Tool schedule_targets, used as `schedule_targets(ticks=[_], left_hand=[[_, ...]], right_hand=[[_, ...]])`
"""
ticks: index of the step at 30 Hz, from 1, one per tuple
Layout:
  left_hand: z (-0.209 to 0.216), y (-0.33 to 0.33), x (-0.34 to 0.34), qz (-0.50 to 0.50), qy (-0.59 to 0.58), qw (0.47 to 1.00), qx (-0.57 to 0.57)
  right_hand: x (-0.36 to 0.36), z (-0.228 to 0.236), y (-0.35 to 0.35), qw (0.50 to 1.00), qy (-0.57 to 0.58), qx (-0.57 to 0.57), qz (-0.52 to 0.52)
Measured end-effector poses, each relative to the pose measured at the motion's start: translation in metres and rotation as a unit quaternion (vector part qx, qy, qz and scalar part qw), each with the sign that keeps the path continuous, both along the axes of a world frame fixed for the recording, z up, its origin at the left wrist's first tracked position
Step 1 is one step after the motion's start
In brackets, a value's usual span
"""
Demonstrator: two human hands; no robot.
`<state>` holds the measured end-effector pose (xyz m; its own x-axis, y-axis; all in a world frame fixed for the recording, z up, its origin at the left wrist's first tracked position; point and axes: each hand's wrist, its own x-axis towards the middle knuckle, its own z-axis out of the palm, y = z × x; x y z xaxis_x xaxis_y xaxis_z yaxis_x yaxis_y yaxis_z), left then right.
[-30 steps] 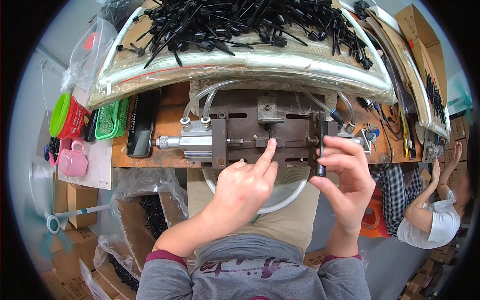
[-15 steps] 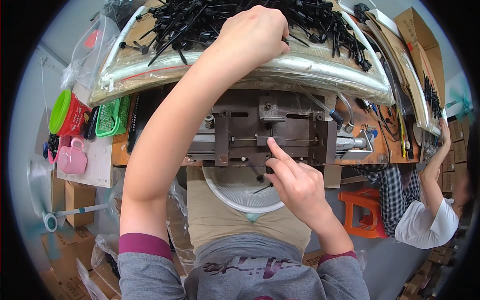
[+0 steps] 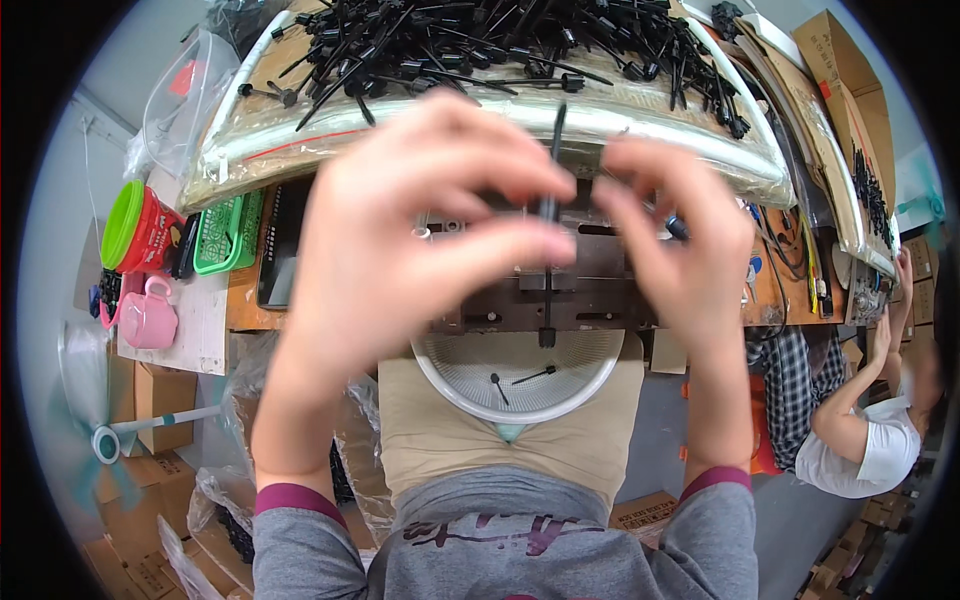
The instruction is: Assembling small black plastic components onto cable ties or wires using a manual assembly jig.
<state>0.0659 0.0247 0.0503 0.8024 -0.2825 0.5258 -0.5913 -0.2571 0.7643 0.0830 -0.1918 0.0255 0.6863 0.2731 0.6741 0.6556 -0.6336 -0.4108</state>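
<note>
My left hand (image 3: 410,205), smeared by motion, pinches a long thin black plastic piece with a knobbed end (image 3: 547,325) between thumb and fingers. The piece stands roughly lengthwise, knob toward me, above the dark metal fixture (image 3: 590,316). Just to its right, my right hand (image 3: 690,225) is lifted with thumb and fingers apart, holding nothing. Beyond both hands, a heap of similar black pieces (image 3: 500,45) lies on a plastic-wrapped tray (image 3: 250,115). A white mesh basket (image 3: 470,395) sits at my lap under the fixture's edge, with a couple of black pieces inside.
To the left are a green basket (image 3: 220,240), a red tub with a green rim (image 3: 140,225) and a pink cup (image 3: 148,315). Hoses and cables (image 3: 780,240) run at the right. Farther right, a co-worker (image 3: 860,440) sits by another tray of black pieces.
My left hand came back from the heap with a black piece. My right hand rose from the fixture. A dark piece falling below the fixture now lies in the basket.
</note>
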Motion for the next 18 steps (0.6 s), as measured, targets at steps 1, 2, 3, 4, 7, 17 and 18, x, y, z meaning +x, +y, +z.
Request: schedule_targets(ticks=[1, 2, 3, 4, 7, 17, 18], left_hand=[[-0.004, -0.004, -0.014, 0.009, -0.033, 0.998, 0.061], [-0.013, -0.006, -0.024, 0.01, -0.078, 0.988, 0.132], [-0.025, -0.012, -0.035, 0.014, -0.077, 0.987, 0.143], [-0.037, -0.018, -0.047, 0.027, -0.074, 0.984, 0.159], [-0.065, -0.03, -0.065, 0.065, -0.088, 0.971, 0.213], [-0.103, -0.048, -0.061, 0.092, -0.133, 0.938, 0.307], [-0.102, -0.048, -0.061, 0.091, -0.129, 0.936, 0.314]], right_hand=[[0.024, 0.008, -0.003, 0.995, -0.085, -0.045, -0.004], [0.048, 0.013, -0.005, 0.982, -0.17, -0.086, -0.004], [0.068, 0.016, -0.007, 0.986, -0.13, -0.1, 0.01], [0.088, 0.016, -0.004, 0.989, -0.091, -0.108, 0.032], [0.107, 0.01, -0.001, 0.992, 0.007, -0.104, 0.069], [0.056, 0.012, -0.016, 0.998, 0.016, 0.024, 0.061], [0.046, 0.012, -0.019, 0.99, 0.079, 0.098, 0.066]])
